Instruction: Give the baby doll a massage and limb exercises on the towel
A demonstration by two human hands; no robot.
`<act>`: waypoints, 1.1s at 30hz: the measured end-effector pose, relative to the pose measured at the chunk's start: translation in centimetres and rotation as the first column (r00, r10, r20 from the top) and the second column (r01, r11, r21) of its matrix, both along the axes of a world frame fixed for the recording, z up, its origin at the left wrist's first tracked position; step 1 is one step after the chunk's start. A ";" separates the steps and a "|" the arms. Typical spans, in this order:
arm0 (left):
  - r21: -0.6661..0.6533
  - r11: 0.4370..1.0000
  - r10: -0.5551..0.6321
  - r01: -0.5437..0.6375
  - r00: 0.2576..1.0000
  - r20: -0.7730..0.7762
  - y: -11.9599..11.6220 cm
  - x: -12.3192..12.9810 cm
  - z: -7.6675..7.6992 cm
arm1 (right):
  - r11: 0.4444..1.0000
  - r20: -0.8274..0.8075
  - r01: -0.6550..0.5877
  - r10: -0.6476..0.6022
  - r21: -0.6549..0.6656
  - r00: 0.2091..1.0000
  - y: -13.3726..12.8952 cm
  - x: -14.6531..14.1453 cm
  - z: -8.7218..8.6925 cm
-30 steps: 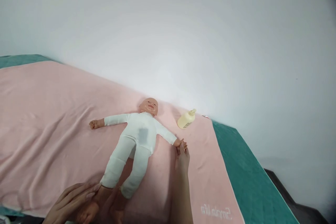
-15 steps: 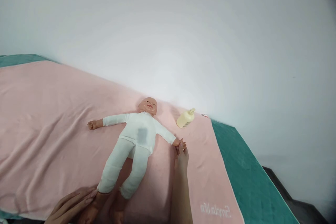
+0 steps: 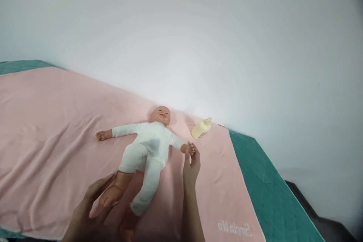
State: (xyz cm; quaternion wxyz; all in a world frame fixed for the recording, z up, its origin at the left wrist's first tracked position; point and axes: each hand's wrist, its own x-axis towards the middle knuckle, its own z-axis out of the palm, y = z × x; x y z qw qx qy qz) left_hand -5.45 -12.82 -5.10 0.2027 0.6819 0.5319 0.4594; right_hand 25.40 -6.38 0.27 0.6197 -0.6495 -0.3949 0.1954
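A baby doll [image 3: 155, 140] in a white body suit lies on its back on a pink blanket [image 3: 65, 121], head toward the wall. My left hand [image 3: 90, 204] is curled round the bare lower leg and foot of the doll's leg on the left, which is bent and lifted; part of the grip is hidden behind the foot. Between the thumb and fingers of my right hand [image 3: 193, 164] is the doll's small hand at the right. The doll's other leg stretches toward me, its foot low in the view.
A pale yellow pump bottle [image 3: 200, 129] lies tilted on the blanket, right of the doll's head. Green quilted cloth [image 3: 266, 181] shows beyond the blanket's right edge. A white wall [image 3: 181, 38] rises behind, and something dark [image 3: 314, 211] stands at the lower right.
My left hand has moved up and taken hold of the doll's leg, which is now bent and raised. My right hand has shifted slightly up and left with the doll's hand.
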 end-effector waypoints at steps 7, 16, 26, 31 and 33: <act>0.024 0.997 -0.080 0.078 0.991 0.104 2.6 2.7 1.1 | 0.945 0.510 -0.327 0.278 0.008 0.814 0.3 -3.8 0.1; -0.069 0.985 -0.125 0.157 0.934 0.336 5.1 3.8 2.5 | 0.925 0.694 -0.379 0.294 -0.032 0.657 0.7 -5.5 -1.7; -0.049 0.998 -0.030 0.038 0.987 0.155 2.7 2.4 2.6 | 0.962 0.285 -0.271 0.261 -0.004 0.922 0.6 -3.0 0.0; 0.044 0.999 -0.014 0.011 0.996 0.086 0.7 1.1 2.0 | 0.997 -0.030 -0.081 0.080 -0.005 0.996 0.6 -0.9 0.0; 0.030 0.999 -0.029 0.027 0.998 0.051 0.1 0.2 1.4 | 1.000 -0.113 0.009 -0.011 -0.010 0.993 0.7 0.3 -0.6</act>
